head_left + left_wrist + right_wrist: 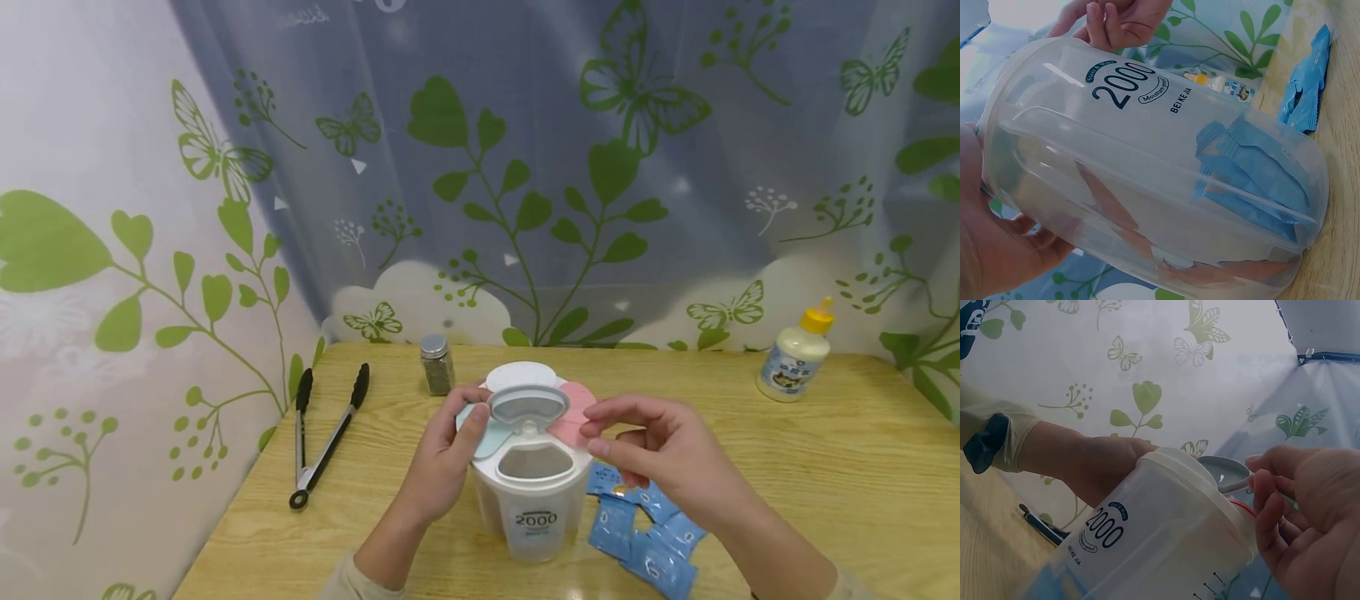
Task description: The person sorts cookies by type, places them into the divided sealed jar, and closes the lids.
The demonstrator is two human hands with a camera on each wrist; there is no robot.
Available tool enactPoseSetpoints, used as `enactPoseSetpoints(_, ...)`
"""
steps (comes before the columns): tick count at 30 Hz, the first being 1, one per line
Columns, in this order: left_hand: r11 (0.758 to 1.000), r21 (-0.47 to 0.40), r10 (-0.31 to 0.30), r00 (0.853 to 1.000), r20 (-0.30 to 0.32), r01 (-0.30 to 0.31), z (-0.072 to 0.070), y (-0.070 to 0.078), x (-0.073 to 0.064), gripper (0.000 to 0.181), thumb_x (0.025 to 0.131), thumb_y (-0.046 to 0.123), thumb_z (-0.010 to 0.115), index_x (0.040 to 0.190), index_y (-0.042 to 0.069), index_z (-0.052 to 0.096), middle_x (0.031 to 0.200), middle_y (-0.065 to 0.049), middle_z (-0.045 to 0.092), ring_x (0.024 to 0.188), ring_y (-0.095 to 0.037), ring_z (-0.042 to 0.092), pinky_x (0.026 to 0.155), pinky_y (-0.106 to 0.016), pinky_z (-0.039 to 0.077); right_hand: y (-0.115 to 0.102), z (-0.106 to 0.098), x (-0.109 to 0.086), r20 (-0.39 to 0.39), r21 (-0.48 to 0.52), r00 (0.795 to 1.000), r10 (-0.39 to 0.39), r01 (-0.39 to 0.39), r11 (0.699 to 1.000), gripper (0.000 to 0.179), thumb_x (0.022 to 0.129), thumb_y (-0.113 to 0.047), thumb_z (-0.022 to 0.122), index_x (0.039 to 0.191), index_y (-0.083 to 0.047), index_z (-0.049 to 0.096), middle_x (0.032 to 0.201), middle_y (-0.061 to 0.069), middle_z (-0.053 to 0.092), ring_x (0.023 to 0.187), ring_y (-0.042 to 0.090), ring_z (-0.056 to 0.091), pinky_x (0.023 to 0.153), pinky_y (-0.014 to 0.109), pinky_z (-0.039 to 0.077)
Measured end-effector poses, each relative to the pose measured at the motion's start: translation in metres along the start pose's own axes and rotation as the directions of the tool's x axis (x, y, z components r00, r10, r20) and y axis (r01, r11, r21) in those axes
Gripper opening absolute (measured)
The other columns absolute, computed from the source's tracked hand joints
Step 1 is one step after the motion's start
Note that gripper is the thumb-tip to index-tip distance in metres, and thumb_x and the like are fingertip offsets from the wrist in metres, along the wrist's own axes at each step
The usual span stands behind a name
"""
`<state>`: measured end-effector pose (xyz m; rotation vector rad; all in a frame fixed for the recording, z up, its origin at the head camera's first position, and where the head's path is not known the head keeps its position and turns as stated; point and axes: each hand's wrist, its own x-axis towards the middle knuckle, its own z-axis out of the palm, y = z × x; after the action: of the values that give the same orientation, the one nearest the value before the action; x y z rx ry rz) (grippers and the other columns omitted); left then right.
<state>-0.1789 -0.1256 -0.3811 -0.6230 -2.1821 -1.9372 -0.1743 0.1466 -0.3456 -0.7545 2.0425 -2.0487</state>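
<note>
A clear lidded container (pixel 536 517) marked 2000 stands on the table. Its round top has white, pale blue (pixel 492 437) and pink (pixel 573 408) flaps; the grey flap (pixel 530 406) is raised, exposing an opening below it. My left hand (pixel 442 454) grips the rim at the left, thumb on top by the pale blue flap. My right hand (pixel 667 446) is at the pink flap's edge, fingertips loosely bent with a gap between thumb and index. Blue packets (pixel 652 562) lie right of the container; blue packets (pixel 1254 175) also show through its wall in the left wrist view.
Black-tipped tongs (pixel 322 450) lie spread at the left. Behind the container is a small jar (pixel 437 367) with a metallic cap. A yellow-capped bottle (pixel 795 358) stands at the back right. A leaf-patterned curtain (pixel 540 208) hangs along the table's back edge.
</note>
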Motion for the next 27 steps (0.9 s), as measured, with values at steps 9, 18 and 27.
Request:
enactPoseSetpoints(9,1.0,0.009,0.009,1.0,-0.001,-0.009,0.0,0.0,0.0,0.022,0.107,0.016,0.042,0.118,0.002,0.054,0.146,-0.019,0.049,0.146,-0.038,0.035,0.116,-0.056,0.028,0.012,-0.024,-0.012,-0.027,0.002,0.998,-0.064,0.064,0.998,0.037,0.093,0.008,0.061,0.117,-0.018,0.069,0.106,-0.008,0.073,0.053,0.012,0.049,0.046,0.032,0.039)
enactPoseSetpoints(18,1.0,-0.002,-0.004,1.0,-0.003,0.004,0.001,0.0,0.0,0.022,0.107,0.017,0.042,0.119,0.002,0.053,0.147,-0.017,0.048,0.147,-0.036,0.034,0.116,-0.054,0.029,0.029,-0.044,-0.022,-0.053,0.018,0.997,-0.051,0.052,0.998,0.039,0.094,0.01,0.057,0.119,-0.018,0.069,0.107,-0.009,0.073,0.052,0.016,0.043,0.045,0.036,0.03)
enactPoseSetpoints(27,1.0,0.006,-0.015,1.0,-0.011,0.015,0.001,0.001,0.0,0.021,0.107,0.018,0.043,0.118,0.003,0.053,0.142,-0.016,0.052,0.144,-0.033,0.039,0.115,-0.044,0.036,0.051,-0.071,-0.02,-0.152,-0.078,0.975,0.165,-0.178,0.981,0.024,0.098,-0.01,0.062,0.12,-0.02,0.067,0.106,-0.014,0.072,0.059,0.006,0.049,0.052,0.031,0.036)
